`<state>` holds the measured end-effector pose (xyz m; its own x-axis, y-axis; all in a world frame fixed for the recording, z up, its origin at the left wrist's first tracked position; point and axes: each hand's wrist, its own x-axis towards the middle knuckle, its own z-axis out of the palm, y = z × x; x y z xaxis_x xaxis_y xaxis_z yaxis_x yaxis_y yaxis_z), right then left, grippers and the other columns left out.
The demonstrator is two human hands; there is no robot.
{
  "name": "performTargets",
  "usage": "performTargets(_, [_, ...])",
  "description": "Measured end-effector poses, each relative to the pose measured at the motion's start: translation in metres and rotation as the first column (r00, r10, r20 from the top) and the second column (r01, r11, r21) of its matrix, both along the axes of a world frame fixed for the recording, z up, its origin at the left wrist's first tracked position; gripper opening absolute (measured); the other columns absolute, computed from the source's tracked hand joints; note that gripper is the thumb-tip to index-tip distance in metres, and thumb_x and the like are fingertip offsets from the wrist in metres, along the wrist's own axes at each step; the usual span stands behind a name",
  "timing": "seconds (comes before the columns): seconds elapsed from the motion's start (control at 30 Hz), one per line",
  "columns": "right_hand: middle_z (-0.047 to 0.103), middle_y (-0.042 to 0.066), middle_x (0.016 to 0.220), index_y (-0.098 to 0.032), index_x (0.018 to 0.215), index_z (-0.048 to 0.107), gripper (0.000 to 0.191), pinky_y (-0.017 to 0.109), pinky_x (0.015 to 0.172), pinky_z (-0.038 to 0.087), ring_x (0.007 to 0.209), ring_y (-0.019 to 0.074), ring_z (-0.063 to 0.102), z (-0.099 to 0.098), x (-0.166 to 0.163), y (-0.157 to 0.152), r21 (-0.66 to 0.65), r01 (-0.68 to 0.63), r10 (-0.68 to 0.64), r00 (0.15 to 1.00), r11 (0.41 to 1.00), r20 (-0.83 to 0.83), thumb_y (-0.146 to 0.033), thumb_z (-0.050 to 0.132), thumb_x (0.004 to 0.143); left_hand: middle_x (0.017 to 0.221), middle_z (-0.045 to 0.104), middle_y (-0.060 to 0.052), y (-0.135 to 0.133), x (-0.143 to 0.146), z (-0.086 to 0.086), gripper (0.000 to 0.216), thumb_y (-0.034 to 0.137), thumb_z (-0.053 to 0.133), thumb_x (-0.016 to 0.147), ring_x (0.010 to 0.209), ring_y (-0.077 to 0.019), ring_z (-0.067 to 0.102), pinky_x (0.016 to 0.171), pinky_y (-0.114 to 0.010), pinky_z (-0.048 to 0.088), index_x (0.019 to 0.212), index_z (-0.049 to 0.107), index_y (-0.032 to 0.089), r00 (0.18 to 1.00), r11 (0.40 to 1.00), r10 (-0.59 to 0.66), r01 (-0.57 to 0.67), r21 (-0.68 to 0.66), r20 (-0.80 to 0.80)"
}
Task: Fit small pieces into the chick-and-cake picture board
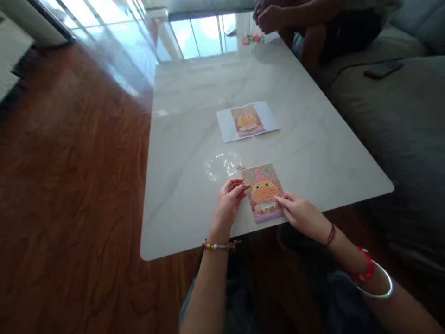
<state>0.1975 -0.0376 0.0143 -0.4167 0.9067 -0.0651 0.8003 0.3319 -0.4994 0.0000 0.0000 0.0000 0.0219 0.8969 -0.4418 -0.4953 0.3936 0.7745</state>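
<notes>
A small rectangular picture panel [266,188] with a finely divided, jigsaw-like surface lies near the table's front edge. It shows an orange round figure with dark eyes and a pink party hat. At the panel's left edge, my left hand [232,197] is closed, thumb and fingertips together; anything between them is too small to make out. My right hand [297,211] reaches in from the right, fingertips pinched together and touching the picture's right half. What they hold, if anything, is hidden. A few tiny pinkish pieces [240,167] lie by the panel's upper left corner.
A clear, shiny round dish [222,167] sits left of the panel. Beyond it, a creased white sheet [225,125] bears a similar picture. Pink flower-like items [252,39] stand at the table's [181,185] far end. A person [306,18] sits on the sofa [399,106], where a phone-like object [383,69] lies.
</notes>
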Motion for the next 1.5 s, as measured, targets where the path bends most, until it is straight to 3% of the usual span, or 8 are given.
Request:
performTargets(0.17, [0.054, 0.004, 0.078, -0.015, 0.097, 0.059, 0.022, 0.026, 0.065, 0.046, 0.065, 0.0128, 0.054, 0.006, 0.011, 0.017, 0.032, 0.060, -0.059, 0.997, 0.998, -0.045, -0.022, 0.047, 0.080, 0.076, 0.057, 0.002, 0.001, 0.000, 0.001, 0.015, 0.017, 0.061, 0.066, 0.079, -0.0091, 0.061, 0.062, -0.015, 0.045, 0.079, 0.055, 0.018, 0.989, 0.997, 0.035, -0.025, 0.070, -0.146])
performTargets(0.37, [0.056, 0.004, 0.078, -0.017, 0.085, 0.061, 0.015, 0.027, 0.065, 0.044, 0.066, 0.0134, 0.054, 0.001, 0.010, 0.021, -0.004, 0.027, -0.028, 0.998, 1.000, -0.061, -0.025, 0.051, 0.078, 0.079, 0.062, -0.004, 0.002, 0.005, -0.001, 0.009, 0.022, 0.054, 0.071, 0.084, -0.0146, 0.060, 0.065, -0.022, 0.049, 0.070, 0.060, 0.015, 0.910, 0.988, -0.029, 0.088, 0.124, -0.414])
performTargets(0.6, [0.060, 0.004, 0.072, -0.017, 0.074, 0.062, 0.020, 0.027, 0.061, 0.045, 0.061, 0.0136, 0.056, -0.013, 0.005, 0.056, 0.062, 0.345, -0.317, 0.909, 0.937, -0.269, -0.028, 0.046, 0.079, 0.081, 0.064, -0.006, 0.009, 0.003, 0.005, 0.013, 0.026, 0.055, 0.070, 0.087, -0.0190, 0.062, 0.063, -0.024, 0.049, 0.074, 0.060, 0.015, 0.889, 0.988, 0.108, -0.045, 0.148, -0.446])
performTargets(0.8, [0.062, 0.005, 0.073, -0.017, 0.075, 0.062, 0.021, 0.027, 0.059, 0.045, 0.063, 0.0148, 0.057, -0.014, -0.012, 0.092, 0.079, 0.419, -0.359, 0.849, 0.904, -0.388, -0.030, 0.046, 0.076, 0.081, 0.062, -0.004, 0.025, -0.001, 0.007, 0.024, 0.027, 0.058, 0.069, 0.073, -0.0161, 0.065, 0.052, -0.019, 0.045, 0.091, 0.053, 0.017, 0.876, 0.991, 0.121, -0.083, 0.101, -0.468])
performTargets(0.93, [0.061, 0.004, 0.071, -0.018, 0.075, 0.063, 0.020, 0.026, 0.059, 0.045, 0.062, 0.0139, 0.056, -0.016, -0.020, 0.101, 0.078, 0.341, -0.291, 0.884, 0.937, -0.366, -0.028, 0.046, 0.076, 0.073, 0.062, -0.002, 0.031, -0.012, 0.004, 0.020, 0.026, 0.055, 0.071, 0.056, -0.0118, 0.061, 0.048, -0.020, 0.043, 0.089, 0.052, 0.017, 0.727, 1.000, 0.018, -0.010, 0.016, -0.686])
performTargets(1.13, [0.060, 0.004, 0.073, -0.017, 0.076, 0.062, 0.017, 0.027, 0.063, 0.044, 0.064, 0.0137, 0.056, -0.019, -0.031, 0.108, 0.094, 0.250, -0.212, 0.929, 0.964, -0.304, -0.023, 0.046, 0.077, 0.079, 0.060, -0.005, 0.039, -0.015, 0.005, 0.009, 0.023, 0.050, 0.075, 0.071, -0.0155, 0.057, 0.068, -0.029, 0.043, 0.076, 0.058, 0.019, 0.277, 0.992, -0.001, 0.119, 0.033, -0.961])
performTargets(1.2, [0.060, 0.004, 0.073, -0.017, 0.077, 0.061, 0.016, 0.026, 0.064, 0.044, 0.063, 0.0132, 0.055, -0.017, -0.036, 0.109, 0.104, 0.222, -0.182, 0.936, 0.969, -0.301, -0.022, 0.046, 0.077, 0.083, 0.059, -0.007, 0.041, -0.016, 0.006, 0.013, 0.023, 0.048, 0.076, 0.072, -0.0159, 0.056, 0.069, -0.029, 0.043, 0.081, 0.059, 0.018, 0.247, 0.994, -0.006, 0.106, 0.021, -0.969])
performTargets(1.5, [0.060, 0.004, 0.078, -0.017, 0.080, 0.061, 0.016, 0.026, 0.069, 0.043, 0.071, 0.0144, 0.057, -0.012, -0.051, 0.104, 0.104, 0.174, -0.143, 0.955, 0.979, -0.259, -0.019, 0.045, 0.079, 0.090, 0.055, -0.006, 0.037, -0.036, 0.005, 0.017, 0.016, 0.046, 0.076, 0.074, -0.0139, 0.055, 0.073, -0.029, 0.044, 0.085, 0.060, 0.018, 0.318, 0.997, 0.035, 0.055, 0.056, -0.947])
